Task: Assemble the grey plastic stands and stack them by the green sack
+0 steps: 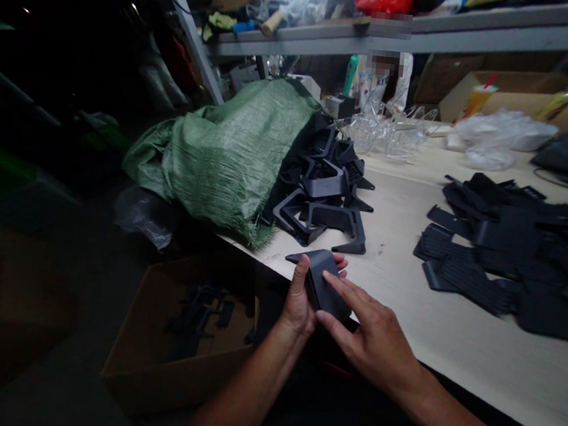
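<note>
The black bent part (325, 289) is held at the near edge of the pale worktop (399, 271). A green sack (224, 154) lies leftward; a cardboard box (172, 378) stands below. Open surface runs between flat black pieces (507, 234) and black frames (329, 187). The left hand (300, 306) curls its fingers round the part; the right hand's (380, 333), slightly spread, touch its face, whether gripping I cannot tell.

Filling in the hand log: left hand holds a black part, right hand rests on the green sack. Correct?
Not quite: the head view shows the right hand touching the black part, not the green sack. The left hand does hold that part.
</note>
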A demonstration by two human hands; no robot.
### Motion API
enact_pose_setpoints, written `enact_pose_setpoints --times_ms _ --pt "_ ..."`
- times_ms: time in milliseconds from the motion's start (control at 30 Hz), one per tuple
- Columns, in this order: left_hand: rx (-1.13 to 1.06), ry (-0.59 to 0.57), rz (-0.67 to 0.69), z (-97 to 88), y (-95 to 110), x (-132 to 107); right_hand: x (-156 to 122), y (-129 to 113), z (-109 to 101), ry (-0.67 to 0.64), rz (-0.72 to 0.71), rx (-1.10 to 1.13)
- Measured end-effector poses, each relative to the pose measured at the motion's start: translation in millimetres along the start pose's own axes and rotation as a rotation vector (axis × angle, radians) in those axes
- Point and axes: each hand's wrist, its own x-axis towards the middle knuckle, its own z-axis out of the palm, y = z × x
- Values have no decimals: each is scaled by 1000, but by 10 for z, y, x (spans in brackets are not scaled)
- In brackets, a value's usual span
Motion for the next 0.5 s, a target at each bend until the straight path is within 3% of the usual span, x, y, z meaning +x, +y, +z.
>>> enact_pose_setpoints --times_ms 167,233,367,500 --pt "-18 -261 -29 39 -8 -31 212 57 -109 61 243 537" --pt "22 -292 10 65 -75 -33 285 87 -117 25 315 700" --pt "5 -243 8 164 -99 -18 285 132 -104 -60 388 861" --pt "-121 16 -47 298 73 6 133 145 -61 -83 326 783"
